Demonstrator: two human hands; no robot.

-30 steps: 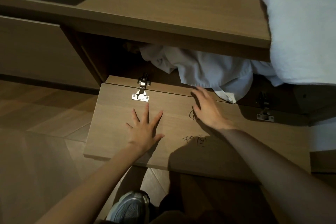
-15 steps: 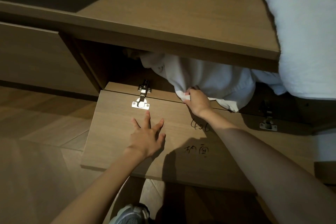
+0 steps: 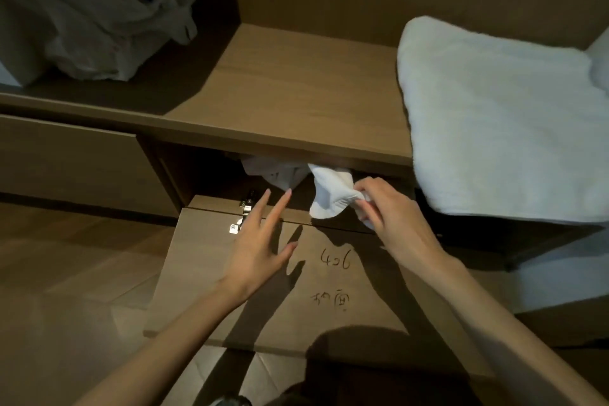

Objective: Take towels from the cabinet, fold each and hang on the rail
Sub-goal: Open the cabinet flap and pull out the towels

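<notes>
A low wooden cabinet has its flap door (image 3: 296, 290) folded down flat toward me. White towels (image 3: 276, 173) lie crumpled in the dark opening under the shelf. My right hand (image 3: 385, 211) pinches a fold of one white towel (image 3: 331, 194), which hangs out over the door's hinge edge. My left hand (image 3: 260, 241) hovers over the open door with straight, spread fingers, its fingertips near the towels but holding nothing. No rail is in view.
A thick folded white towel (image 3: 504, 122) lies on the wooden shelf (image 3: 290, 86) at the right and overhangs its front. A crumpled translucent bag (image 3: 95, 10) sits on the shelf at the back left. A metal hinge (image 3: 242, 216) is beside my left hand. Wooden floor lies left.
My right hand has drawn a fold of towel out of the cabinet and up to the right. My left hand has lifted off the door toward the opening. The view has tilted upward.
</notes>
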